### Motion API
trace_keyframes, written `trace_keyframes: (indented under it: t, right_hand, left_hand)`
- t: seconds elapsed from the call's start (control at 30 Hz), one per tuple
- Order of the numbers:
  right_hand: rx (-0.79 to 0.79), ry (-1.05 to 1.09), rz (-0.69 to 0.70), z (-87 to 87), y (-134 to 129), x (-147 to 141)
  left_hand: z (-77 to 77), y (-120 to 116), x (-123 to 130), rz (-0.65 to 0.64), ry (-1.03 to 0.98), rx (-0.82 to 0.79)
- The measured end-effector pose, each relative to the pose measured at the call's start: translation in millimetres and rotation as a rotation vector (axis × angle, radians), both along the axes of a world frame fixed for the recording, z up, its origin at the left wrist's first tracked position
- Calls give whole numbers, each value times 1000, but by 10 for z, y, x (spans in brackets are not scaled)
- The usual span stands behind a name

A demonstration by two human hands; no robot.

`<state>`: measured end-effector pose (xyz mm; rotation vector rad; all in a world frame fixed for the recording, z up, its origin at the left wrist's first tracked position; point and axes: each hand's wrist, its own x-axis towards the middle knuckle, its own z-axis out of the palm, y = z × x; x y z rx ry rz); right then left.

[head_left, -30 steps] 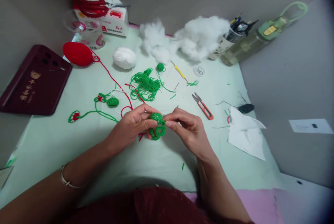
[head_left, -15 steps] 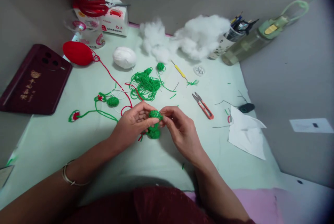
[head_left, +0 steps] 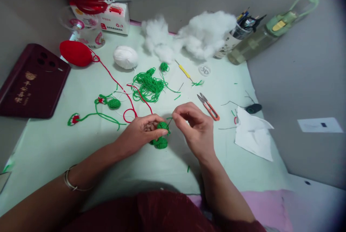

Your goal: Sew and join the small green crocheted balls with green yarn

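Observation:
My left hand (head_left: 139, 131) pinches a small green crocheted piece (head_left: 162, 126) between thumb and fingers. A second rounded green part (head_left: 161, 143) hangs just below it, close to the cloth. To the right, my right hand (head_left: 193, 124) is closed in a pinch on a thin dark needle (head_left: 170, 121) that reaches toward the green piece. Whether its tip is in the stitches is too small to tell. Beyond the hands lies a tangle of green yarn (head_left: 150, 86). Left of it are a green crocheted oval (head_left: 114, 103) and a red-and-green piece (head_left: 74, 119) on a cord.
Orange-handled snips (head_left: 208, 107) lie right of my right hand. Farther back are a yellow-handled hook (head_left: 184, 70), white stuffing (head_left: 207, 35), a white yarn ball (head_left: 125, 57) and red yarn (head_left: 76, 53). White paper (head_left: 254, 134) and a bottle (head_left: 254, 44) are at the right.
My right hand has drawn up and to the right, away from the green piece, and the needle now shows. My left hand still holds the piece, slightly lower. The view has shifted a little.

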<state>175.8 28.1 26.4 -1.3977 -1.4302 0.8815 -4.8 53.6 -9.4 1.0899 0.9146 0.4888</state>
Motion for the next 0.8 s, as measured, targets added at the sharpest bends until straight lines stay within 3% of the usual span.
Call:
trace_keyframes:
  t: [0.07,0.17,0.23,0.4,0.63,0.8]
  right_hand:
    - [-120,173,-13,2,8,-2]
    - [-388,409,142,0,18,0]
    - [-472,508,214,0,32,10]
    - [-416,670,92,18,85,71]
    - [-346,526,102,27,68,105]
    - [-286,516,-18,-9,54,90]
  left_hand:
    - [5,0,-2,-28,2,-16]
    - [12,2,-7,-72,-11,-42]
    - [22,-1,-8,-84,-5,-31]
    - [41,-3,-11,-98,9,-4]
    - [-18,54,-51,-15,-37,-90]
    - [-20,55,-54,-20,-31,-107]
